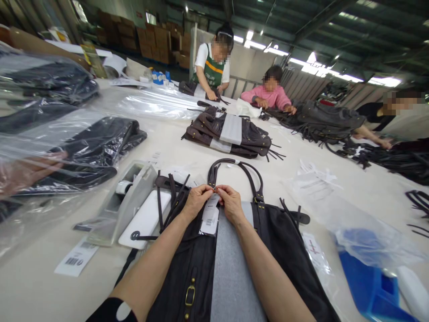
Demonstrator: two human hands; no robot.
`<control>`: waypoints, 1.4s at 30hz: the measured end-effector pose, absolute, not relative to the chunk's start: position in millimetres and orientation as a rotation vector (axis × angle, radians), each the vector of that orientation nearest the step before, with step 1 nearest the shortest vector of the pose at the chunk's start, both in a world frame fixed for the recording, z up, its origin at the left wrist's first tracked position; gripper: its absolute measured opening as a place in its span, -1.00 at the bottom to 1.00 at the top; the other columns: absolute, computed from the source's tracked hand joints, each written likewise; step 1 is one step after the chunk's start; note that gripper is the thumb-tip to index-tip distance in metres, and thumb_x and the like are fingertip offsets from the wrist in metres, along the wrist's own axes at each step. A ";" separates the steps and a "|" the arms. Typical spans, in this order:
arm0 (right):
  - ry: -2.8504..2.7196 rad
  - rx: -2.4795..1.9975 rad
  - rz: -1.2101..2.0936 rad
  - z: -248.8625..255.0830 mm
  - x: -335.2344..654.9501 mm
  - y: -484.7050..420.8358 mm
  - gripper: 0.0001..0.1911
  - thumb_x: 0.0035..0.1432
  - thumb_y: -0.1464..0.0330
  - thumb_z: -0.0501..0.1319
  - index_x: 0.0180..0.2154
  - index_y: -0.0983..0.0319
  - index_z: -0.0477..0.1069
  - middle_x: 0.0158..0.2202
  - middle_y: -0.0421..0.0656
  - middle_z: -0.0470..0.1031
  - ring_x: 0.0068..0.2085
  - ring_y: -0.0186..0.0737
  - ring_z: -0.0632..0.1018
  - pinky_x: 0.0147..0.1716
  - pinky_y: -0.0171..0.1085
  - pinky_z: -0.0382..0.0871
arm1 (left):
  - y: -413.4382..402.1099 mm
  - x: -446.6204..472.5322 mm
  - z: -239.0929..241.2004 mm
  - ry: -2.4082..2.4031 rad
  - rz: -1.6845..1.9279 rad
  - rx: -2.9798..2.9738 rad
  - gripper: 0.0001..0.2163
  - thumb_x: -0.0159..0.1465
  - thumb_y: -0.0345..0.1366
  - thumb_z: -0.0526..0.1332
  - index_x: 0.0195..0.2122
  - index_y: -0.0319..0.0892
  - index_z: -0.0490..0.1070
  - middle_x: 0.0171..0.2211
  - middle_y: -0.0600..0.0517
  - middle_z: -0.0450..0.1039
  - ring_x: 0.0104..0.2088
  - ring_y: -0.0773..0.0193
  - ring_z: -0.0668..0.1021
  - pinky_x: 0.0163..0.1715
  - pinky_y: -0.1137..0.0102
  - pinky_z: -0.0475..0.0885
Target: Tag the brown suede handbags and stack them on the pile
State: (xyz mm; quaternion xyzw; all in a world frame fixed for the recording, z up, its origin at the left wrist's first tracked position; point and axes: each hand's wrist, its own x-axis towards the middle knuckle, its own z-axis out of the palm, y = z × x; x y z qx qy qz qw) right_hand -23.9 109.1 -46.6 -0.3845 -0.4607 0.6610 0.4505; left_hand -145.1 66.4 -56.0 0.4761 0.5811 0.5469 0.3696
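Observation:
A black handbag (275,241) lies flat in front of me, with a grey paper band (231,268) down its middle. Its looped handle (250,172) points away from me. At the left foot of the handle, my left hand (199,199) and my right hand (230,201) meet, fingertips pinched together on a thin tag string (214,189). Below them hangs a white barcode tag (210,214) over the bag. The string's ends are too small to make out. A brass buckle (190,296) shows on the bag's front strap.
To the left stand a tape dispenser (125,197), a white phone-like slab (144,219) and plastic-wrapped bags (100,138). More dark bags (228,132) lie ahead. A blue holder (365,277) is at right. Several co-workers (211,67) work across the table (161,143).

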 end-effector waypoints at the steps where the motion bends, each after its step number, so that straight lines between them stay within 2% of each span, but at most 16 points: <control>1: -1.141 -0.958 1.635 -46.9 -24.1 109.0 -0.80 -0.18 0.30 0.26 -0.44 0.28 0.42 -0.64 -0.31 0.32 -0.66 -0.49 0.21 -0.69 -0.43 -0.01 | 66.2 -145.2 -55.8 1.494 1.399 1.231 -0.80 0.11 -0.22 0.13 -0.42 -0.24 0.44 -0.53 0.09 0.38 -0.50 0.39 0.38 -0.48 0.51 0.27; 6: -1.163 -0.992 1.632 -48.3 -24.6 109.7 -0.78 -0.18 0.30 0.26 -0.44 0.30 0.42 -0.64 -0.31 0.32 -0.66 -0.49 0.22 -0.70 -0.43 -0.01 | 65.5 -145.5 -54.3 1.494 1.368 1.282 -0.82 0.11 -0.25 0.11 -0.41 -0.24 0.42 -0.46 0.06 0.42 -0.41 0.35 0.43 -0.38 0.48 0.31; 10: -1.200 -0.996 1.620 -49.1 -24.5 109.7 -0.78 -0.17 0.28 0.24 -0.43 0.30 0.42 -0.63 -0.30 0.33 -0.66 -0.49 0.23 -0.69 -0.43 0.01 | 64.9 -146.0 -54.6 1.514 1.341 1.327 -0.83 0.11 -0.26 0.11 -0.41 -0.24 0.42 -0.47 0.08 0.41 -0.41 0.36 0.42 -0.36 0.48 0.29; 27: -1.605 -1.178 1.466 -58.1 -25.5 113.6 -0.89 -0.14 0.34 0.14 -0.52 0.26 0.37 -0.72 -0.34 0.24 -0.66 -0.42 0.24 -0.63 -0.40 0.10 | 64.6 -150.9 -58.0 1.529 1.181 1.313 -0.82 0.02 -0.25 0.09 -0.53 -0.25 0.38 -0.58 0.12 0.30 -0.53 0.40 0.31 -0.51 0.49 0.19; 37: -1.660 -1.198 1.402 -64.4 -28.4 111.3 -0.93 -0.11 0.40 0.12 -0.55 0.25 0.34 -0.69 -0.35 0.26 -0.63 -0.45 0.27 -0.64 -0.44 0.13 | 65.5 -150.6 -58.6 1.604 1.145 1.379 -0.84 0.01 -0.28 0.07 -0.56 -0.24 0.37 -0.59 0.12 0.30 -0.51 0.38 0.34 -0.48 0.49 0.22; 40: -1.653 -1.179 1.428 -56.2 -29.0 110.4 -0.91 -0.06 0.41 0.11 -0.51 0.25 0.37 -0.69 -0.34 0.26 -0.64 -0.45 0.28 -0.65 -0.45 0.16 | 65.7 -150.5 -57.9 1.617 1.144 1.450 -0.81 0.05 -0.25 0.06 -0.51 -0.24 0.38 -0.56 0.10 0.33 -0.49 0.36 0.37 -0.43 0.47 0.27; 42: -1.628 -1.152 1.496 -45.4 -23.6 109.9 -0.83 0.01 0.38 0.07 -0.38 0.25 0.41 -0.63 -0.31 0.33 -0.65 -0.44 0.31 -0.63 -0.42 0.23 | 63.7 -152.6 -54.6 1.602 1.129 1.494 -0.77 0.07 -0.23 0.07 -0.38 -0.26 0.42 -0.49 0.06 0.39 -0.45 0.34 0.41 -0.37 0.44 0.32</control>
